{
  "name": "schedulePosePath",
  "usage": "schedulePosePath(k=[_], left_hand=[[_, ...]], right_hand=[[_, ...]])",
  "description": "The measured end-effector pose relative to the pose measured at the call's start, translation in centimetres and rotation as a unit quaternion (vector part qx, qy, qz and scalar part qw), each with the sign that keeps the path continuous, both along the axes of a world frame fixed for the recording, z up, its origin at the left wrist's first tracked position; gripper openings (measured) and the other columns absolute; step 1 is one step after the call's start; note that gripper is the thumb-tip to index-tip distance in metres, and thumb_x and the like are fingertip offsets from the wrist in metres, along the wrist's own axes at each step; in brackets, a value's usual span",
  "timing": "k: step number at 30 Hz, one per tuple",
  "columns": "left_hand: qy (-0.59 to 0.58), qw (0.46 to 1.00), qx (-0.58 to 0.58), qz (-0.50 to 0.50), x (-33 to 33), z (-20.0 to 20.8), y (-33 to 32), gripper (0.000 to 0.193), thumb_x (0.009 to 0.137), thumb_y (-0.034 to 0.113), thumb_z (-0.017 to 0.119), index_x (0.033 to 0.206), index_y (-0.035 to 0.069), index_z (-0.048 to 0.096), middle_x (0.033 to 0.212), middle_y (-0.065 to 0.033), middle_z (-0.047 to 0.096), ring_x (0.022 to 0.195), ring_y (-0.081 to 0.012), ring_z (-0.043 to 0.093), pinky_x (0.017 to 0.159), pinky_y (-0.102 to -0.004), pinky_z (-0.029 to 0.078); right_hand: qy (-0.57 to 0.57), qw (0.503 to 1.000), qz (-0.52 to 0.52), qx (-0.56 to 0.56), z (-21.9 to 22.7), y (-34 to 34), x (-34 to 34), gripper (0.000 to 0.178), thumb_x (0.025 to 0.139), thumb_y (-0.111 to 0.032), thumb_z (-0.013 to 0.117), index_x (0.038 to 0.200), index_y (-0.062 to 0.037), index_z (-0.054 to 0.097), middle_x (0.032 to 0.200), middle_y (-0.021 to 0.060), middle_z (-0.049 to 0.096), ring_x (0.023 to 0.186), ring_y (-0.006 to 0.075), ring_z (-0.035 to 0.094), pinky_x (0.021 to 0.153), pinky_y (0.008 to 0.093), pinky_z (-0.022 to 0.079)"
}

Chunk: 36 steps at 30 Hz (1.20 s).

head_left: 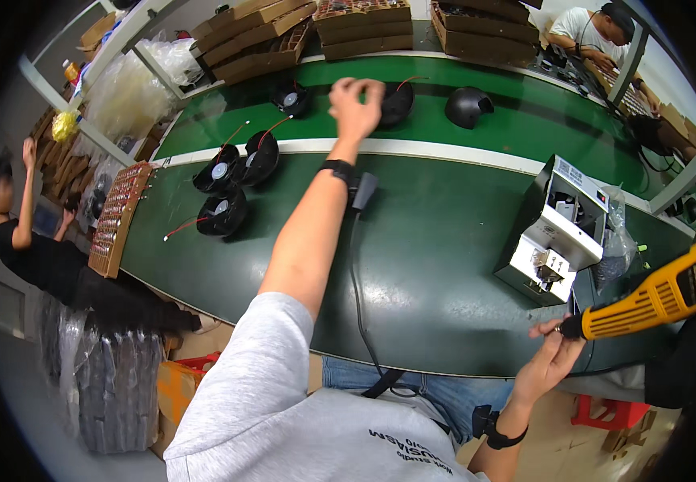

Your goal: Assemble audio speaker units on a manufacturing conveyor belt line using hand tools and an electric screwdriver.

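My left hand [356,106] reaches over the raised green belt, its fingers loosely bent and apart. Just to its right, partly behind it, sits a black dome-shaped shell [398,106] with a thin red wire; whether I touch it is hidden. My right hand [547,365] is at the near right edge of the bench, fingers closed about the black nose of a yellow electric screwdriver [641,299]. The tool lies nearly level, its body pointing right. Between the fingertips and the tool's tip, small details are too fine to make out.
Open black shells [221,215] with round metal parts and wires lie left on the dark green bench [420,265]. Another dome [468,108] stands on the belt. A metal-and-black machine [555,233] stands at right. Cardboard trays [364,28] line the back. Two people are nearby.
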State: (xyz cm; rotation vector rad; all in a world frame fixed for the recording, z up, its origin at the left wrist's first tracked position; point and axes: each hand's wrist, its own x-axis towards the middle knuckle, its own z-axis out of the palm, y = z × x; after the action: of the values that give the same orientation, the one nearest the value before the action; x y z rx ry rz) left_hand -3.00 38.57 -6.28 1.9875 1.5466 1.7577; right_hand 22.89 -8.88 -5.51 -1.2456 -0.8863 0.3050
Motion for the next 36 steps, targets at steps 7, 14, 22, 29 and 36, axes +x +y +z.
schedulePosePath(k=[7, 14, 22, 29, 36], left_hand=[[0.272, 0.926, 0.006, 0.263, -12.5, -1.9, 5.8, 0.059, 0.080, 0.032, 0.072, 0.135, 0.013, 0.066, 0.139, -0.0199, 0.062, 0.138, -0.0399, 0.047, 0.112, -0.0562, 0.041], [0.331, 0.940, -0.042, 0.074, -15.4, -3.3, 10.6, 0.055, 0.093, 0.046, 0.073, 0.105, -0.007, 0.072, 0.097, -0.0280, 0.074, 0.087, -0.0482, 0.071, 0.076, -0.0543, 0.056], [0.293, 0.949, -0.075, 0.089, -12.4, -2.0, 12.0, 0.065, 0.095, 0.057, 0.067, 0.105, -0.006, 0.074, 0.102, -0.0292, 0.074, 0.095, -0.0473, 0.070, 0.084, -0.0537, 0.056], [0.270, 0.947, 0.134, -0.108, -12.4, 1.4, 4.0, 0.050, 0.095, 0.041, 0.076, 0.110, -0.006, 0.065, 0.102, -0.0299, 0.070, 0.091, -0.0442, 0.068, 0.082, -0.0506, 0.056], [0.319, 0.947, -0.011, -0.041, -10.7, 8.9, -11.4, 0.053, 0.103, 0.035, 0.066, 0.133, -0.009, 0.062, 0.135, -0.0293, 0.063, 0.120, -0.0388, 0.063, 0.107, -0.0431, 0.047]], right_hand=[[-0.078, 0.994, -0.069, -0.022, -2.5, -0.5, -0.4, 0.032, 0.109, -0.013, 0.046, 0.137, 0.0024, 0.041, 0.077, 0.0032, 0.057, 0.069, 0.0128, 0.056, 0.083, 0.0329, 0.053], [-0.046, 0.996, -0.044, -0.063, -1.7, 2.4, -1.4, 0.020, 0.101, -0.014, 0.064, 0.119, -0.0063, 0.067, 0.112, 0.0159, 0.072, 0.103, 0.0358, 0.071, 0.086, 0.0429, 0.056], [-0.189, 0.971, -0.149, 0.012, -3.5, 1.7, -1.8, 0.013, 0.095, -0.012, 0.063, 0.105, -0.0050, 0.059, 0.094, 0.0162, 0.062, 0.083, 0.0391, 0.066, 0.073, 0.0489, 0.053], [0.109, 0.988, 0.098, 0.049, -1.4, -7.7, -1.2, 0.012, 0.096, -0.010, 0.064, 0.100, -0.0010, 0.057, 0.071, 0.0080, 0.060, 0.065, 0.0190, 0.059, 0.062, 0.0368, 0.046], [0.311, 0.934, -0.026, -0.175, -13.2, -23.0, 6.7, 0.028, 0.100, -0.017, 0.067, 0.120, 0.0017, 0.066, 0.103, 0.0104, 0.073, 0.096, 0.0204, 0.072, 0.082, 0.0334, 0.059]])
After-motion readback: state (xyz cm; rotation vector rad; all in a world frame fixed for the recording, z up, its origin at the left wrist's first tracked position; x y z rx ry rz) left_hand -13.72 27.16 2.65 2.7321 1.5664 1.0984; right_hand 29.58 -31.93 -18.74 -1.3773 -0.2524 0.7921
